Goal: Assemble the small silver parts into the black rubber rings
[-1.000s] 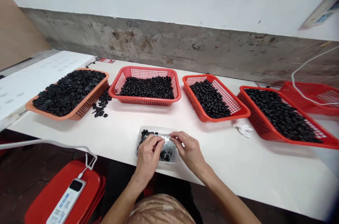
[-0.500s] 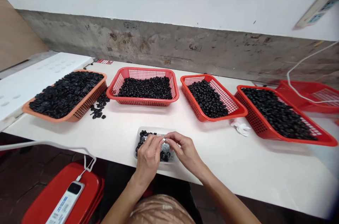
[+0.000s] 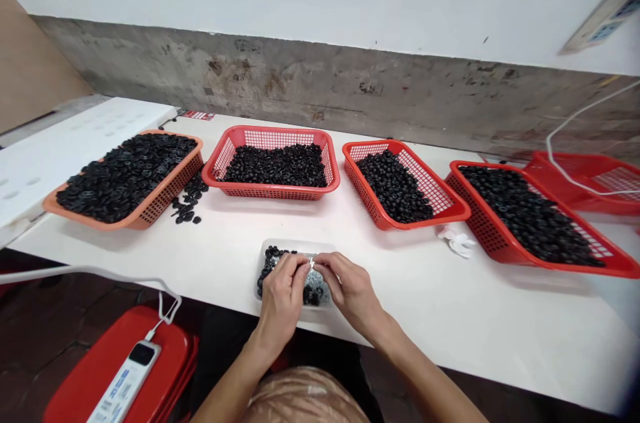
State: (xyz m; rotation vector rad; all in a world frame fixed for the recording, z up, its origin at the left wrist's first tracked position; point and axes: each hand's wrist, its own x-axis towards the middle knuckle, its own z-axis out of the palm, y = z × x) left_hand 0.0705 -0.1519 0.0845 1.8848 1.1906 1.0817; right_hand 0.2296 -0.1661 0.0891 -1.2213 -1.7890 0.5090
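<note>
Over a shallow white tray [image 3: 263, 251] at the table's front edge, my two hands meet fingertip to fingertip. Thumb and fingers of my left hand [image 3: 281, 293] are pinched on a tiny shiny piece [image 3: 312, 264], silvery or whitish, too small to name. My right hand [image 3: 351, 283] pinches at the same piece from the other side. Beneath them, the tray holds black ring-like parts [image 3: 271, 260] on the left, more black parts [image 3: 313, 295] in front, and small silvery pieces [image 3: 323, 280] toward the right, partly hidden by my hands.
Baskets of small black parts stand behind: an orange one [image 3: 145, 216], a pinkish-red one [image 3: 270, 191] and two red ones [image 3: 380, 210], [image 3: 493, 236]. Loose black parts [image 3: 187, 206] lie beside the orange basket. Crumpled white tissue [image 3: 457, 243] sits at right. A power bank [image 3: 123, 386] rests on a red stool [image 3: 85, 370].
The fingertips have shifted very slightly around the tiny piece, and the right hand has turned a little. The view has moved slightly; the baskets stay in place.
</note>
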